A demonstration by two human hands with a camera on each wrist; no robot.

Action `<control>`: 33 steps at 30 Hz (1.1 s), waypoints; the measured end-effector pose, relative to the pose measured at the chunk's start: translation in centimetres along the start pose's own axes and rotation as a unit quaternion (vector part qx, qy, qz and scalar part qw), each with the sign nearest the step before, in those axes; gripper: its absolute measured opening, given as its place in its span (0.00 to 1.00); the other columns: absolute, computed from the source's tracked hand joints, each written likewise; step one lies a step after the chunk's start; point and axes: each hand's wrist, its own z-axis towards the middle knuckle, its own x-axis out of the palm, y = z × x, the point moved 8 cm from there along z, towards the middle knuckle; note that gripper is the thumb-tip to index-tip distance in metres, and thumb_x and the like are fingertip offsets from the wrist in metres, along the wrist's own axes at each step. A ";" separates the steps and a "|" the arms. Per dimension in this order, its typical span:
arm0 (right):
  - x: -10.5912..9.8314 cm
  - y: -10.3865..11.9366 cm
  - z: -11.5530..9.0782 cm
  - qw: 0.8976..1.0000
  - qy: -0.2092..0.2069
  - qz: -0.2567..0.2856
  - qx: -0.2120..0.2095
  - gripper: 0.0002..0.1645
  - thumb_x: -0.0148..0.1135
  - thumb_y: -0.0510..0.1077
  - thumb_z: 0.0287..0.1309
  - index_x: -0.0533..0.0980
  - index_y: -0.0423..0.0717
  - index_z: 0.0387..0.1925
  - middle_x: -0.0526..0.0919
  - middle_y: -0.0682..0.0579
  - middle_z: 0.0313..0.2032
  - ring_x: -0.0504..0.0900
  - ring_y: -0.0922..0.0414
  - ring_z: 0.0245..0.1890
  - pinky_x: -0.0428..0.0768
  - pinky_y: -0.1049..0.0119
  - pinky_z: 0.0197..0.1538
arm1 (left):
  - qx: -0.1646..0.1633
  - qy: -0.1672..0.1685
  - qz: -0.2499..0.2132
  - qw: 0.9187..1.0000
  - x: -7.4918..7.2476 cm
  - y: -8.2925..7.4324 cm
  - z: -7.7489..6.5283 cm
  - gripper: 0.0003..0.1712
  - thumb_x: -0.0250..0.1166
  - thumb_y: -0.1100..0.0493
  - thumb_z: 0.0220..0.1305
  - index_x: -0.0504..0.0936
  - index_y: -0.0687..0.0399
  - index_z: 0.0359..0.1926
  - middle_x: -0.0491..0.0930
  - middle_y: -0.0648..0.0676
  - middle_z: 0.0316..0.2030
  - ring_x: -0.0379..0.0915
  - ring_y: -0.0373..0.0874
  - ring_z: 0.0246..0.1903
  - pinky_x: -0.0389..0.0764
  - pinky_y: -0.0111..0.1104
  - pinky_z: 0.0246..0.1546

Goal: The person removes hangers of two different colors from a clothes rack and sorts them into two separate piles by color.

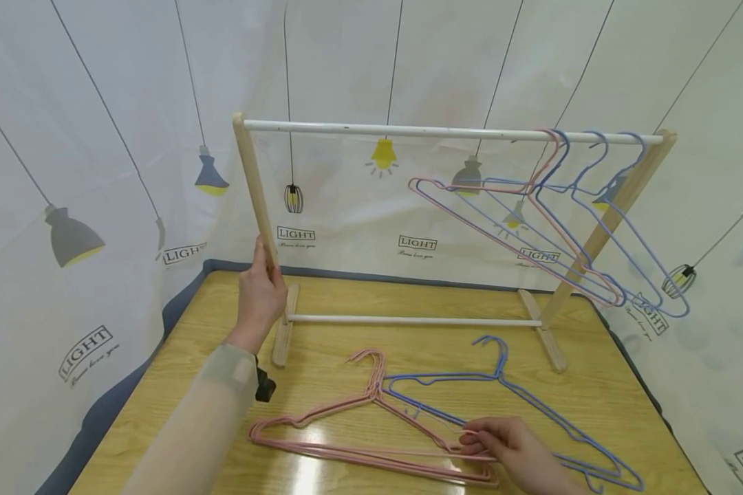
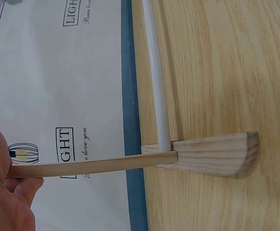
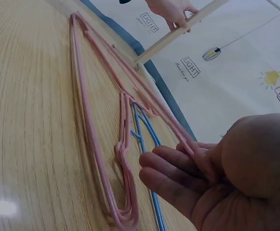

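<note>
My left hand grips the left wooden post of a garment rack, thumb and fingers around it. In the left wrist view that post runs down to its wooden foot. My right hand pinches one end of a pink clothes hanger, which is tilted up off the table at that end. Below it, several pink hangers lie stacked on the table, hooks toward the rack. Blue hangers lie beside and partly under the right hand.
On the right part of the rack's white top bar hang a pink hanger and several blue hangers. A white lower bar joins the feet. Behind the wooden table is a lamp-printed curtain.
</note>
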 end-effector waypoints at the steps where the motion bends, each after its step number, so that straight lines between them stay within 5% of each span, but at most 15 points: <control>1: 0.1 0.0 0.0 1.000 -0.001 -0.015 0.000 0.18 0.42 0.24 0.79 0.66 0.06 0.56 0.80 0.18 0.48 0.88 0.54 0.50 0.85 0.59 0.52 | 0.000 0.000 -0.001 1.000 0.0 0.0 0.0 0.40 0.56 0.69 0.77 0.54 0.52 0.84 0.84 0.72 0.40 0.84 0.64 0.34 0.82 0.53 0.32; 7: -0.5 0.8 0.2 0.995 -0.030 -0.094 -0.015 0.17 0.44 0.24 0.77 0.72 0.13 0.57 0.81 0.21 0.52 0.86 0.57 0.52 0.85 0.55 0.52 | 0.003 -0.001 -0.002 1.000 0.1 0.0 0.0 0.40 0.56 0.69 0.77 0.54 0.50 0.84 0.84 0.72 0.40 0.83 0.63 0.33 0.82 0.52 0.31; 14: -2.4 2.8 -0.1 0.995 -0.054 -0.070 -0.040 0.18 0.43 0.23 0.78 0.68 0.11 0.60 0.78 0.18 0.53 0.85 0.62 0.54 0.84 0.64 0.54 | 0.006 -0.003 -0.002 1.000 0.1 0.0 0.0 0.41 0.56 0.70 0.77 0.54 0.50 0.84 0.84 0.72 0.40 0.83 0.63 0.33 0.82 0.52 0.31; 21: -8.5 4.8 -1.3 0.975 -0.215 -0.056 -0.012 0.20 0.53 0.28 0.77 0.70 0.17 0.63 0.88 0.43 0.52 0.87 0.62 0.50 0.84 0.67 0.51 | -0.003 0.001 -0.001 1.000 0.1 0.1 -0.1 0.41 0.56 0.69 0.77 0.53 0.47 0.84 0.84 0.72 0.41 0.83 0.63 0.34 0.82 0.52 0.31; 25: -12.8 6.3 -2.5 0.938 -0.334 0.049 -0.076 0.17 0.57 0.24 0.73 0.76 0.25 0.60 0.90 0.49 0.48 0.90 0.58 0.48 0.84 0.65 0.51 | 0.000 0.000 0.004 1.000 0.1 0.1 -0.1 0.40 0.56 0.69 0.78 0.54 0.48 0.84 0.84 0.71 0.40 0.83 0.62 0.32 0.82 0.51 0.30; 30: -17.5 8.0 -4.3 0.851 -0.488 0.145 -0.130 0.18 0.61 0.19 0.65 0.84 0.33 0.51 0.91 0.44 0.44 0.91 0.55 0.43 0.84 0.64 0.46 | 0.004 -0.003 0.006 1.000 0.1 0.1 0.0 0.40 0.56 0.69 0.77 0.54 0.49 0.84 0.84 0.71 0.39 0.83 0.62 0.32 0.82 0.51 0.30; 33: -19.1 8.6 -5.1 0.810 -0.546 0.172 -0.126 0.19 0.62 0.17 0.61 0.84 0.32 0.50 0.91 0.43 0.42 0.92 0.55 0.40 0.85 0.64 0.44 | 0.003 -0.002 0.002 1.000 0.2 0.2 0.0 0.40 0.56 0.69 0.77 0.54 0.48 0.84 0.84 0.71 0.39 0.83 0.61 0.32 0.82 0.51 0.30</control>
